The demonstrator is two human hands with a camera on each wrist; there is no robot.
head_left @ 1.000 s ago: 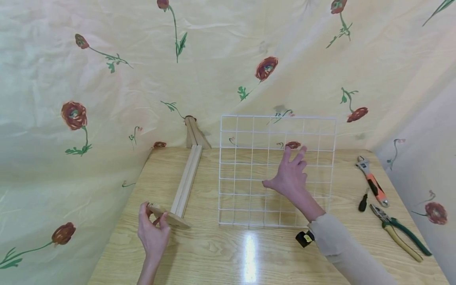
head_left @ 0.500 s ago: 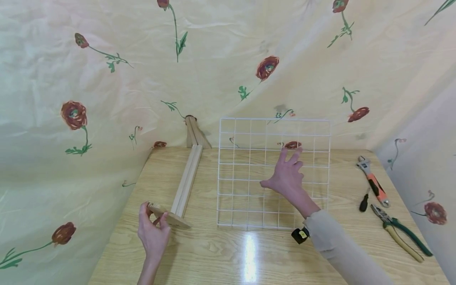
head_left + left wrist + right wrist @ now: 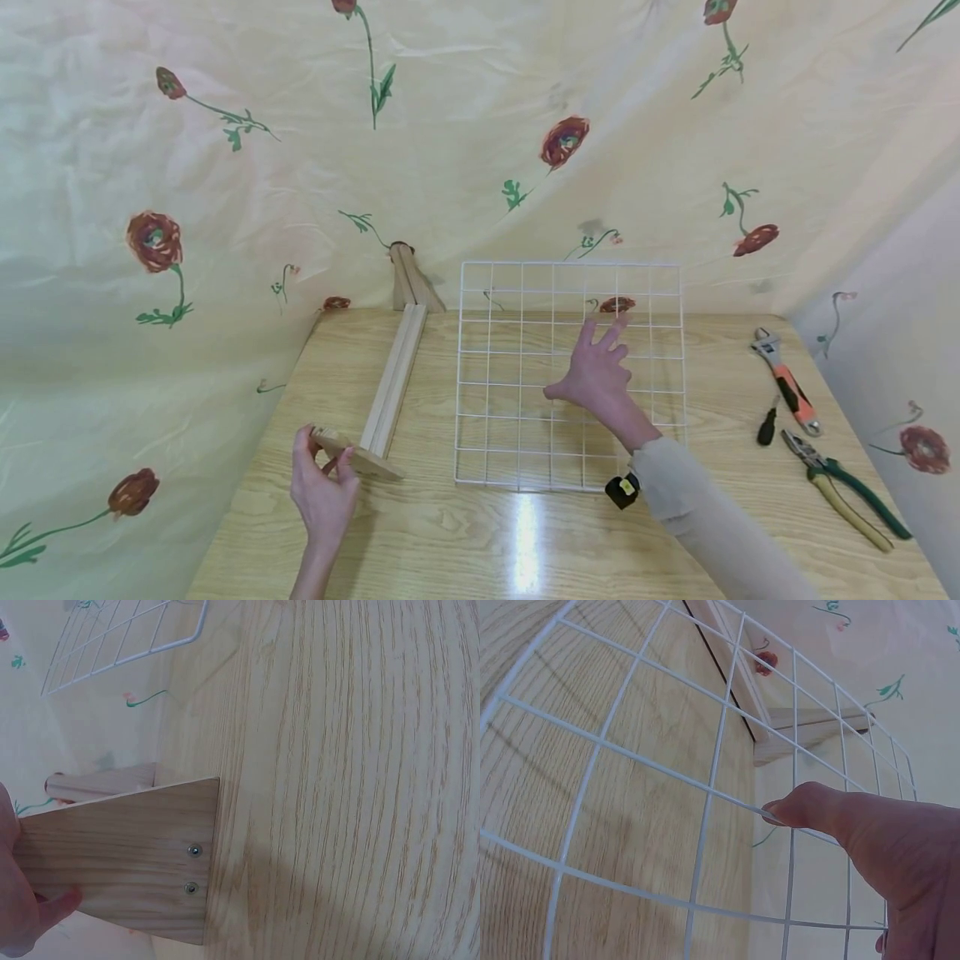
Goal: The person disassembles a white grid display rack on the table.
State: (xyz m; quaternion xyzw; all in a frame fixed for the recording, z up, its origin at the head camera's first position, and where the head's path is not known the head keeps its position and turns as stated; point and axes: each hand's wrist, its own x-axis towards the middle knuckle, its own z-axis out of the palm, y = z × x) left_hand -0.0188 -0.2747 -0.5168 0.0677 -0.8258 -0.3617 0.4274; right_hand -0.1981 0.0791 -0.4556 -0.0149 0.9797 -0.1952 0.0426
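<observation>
In the head view, my left hand (image 3: 322,496) pinches the near wooden end board (image 3: 127,862) of a frame at the left of the table. Two bolt heads show low on that board in the left wrist view. Pale slats (image 3: 393,379) run from it to a far end board (image 3: 416,283) by the wall covering. My right hand (image 3: 598,375) holds a white wire grid panel (image 3: 517,385), fingers spread across its cells. Its thumb (image 3: 802,808) presses on a wire in the right wrist view. The panel is tilted above the wooden table.
Along the table's right side lie an adjustable wrench (image 3: 787,383) with an orange and black handle, a small black-handled screwdriver (image 3: 767,427) and pliers (image 3: 836,483) with green and yellow handles. A flowered covering (image 3: 465,150) hangs behind. A small black device (image 3: 622,491) sits at my right wrist.
My right hand has moved the wire grid panel left, toward the wooden frame, and slightly nearer to me, changing its tilt. My left hand and the frame have stayed put.
</observation>
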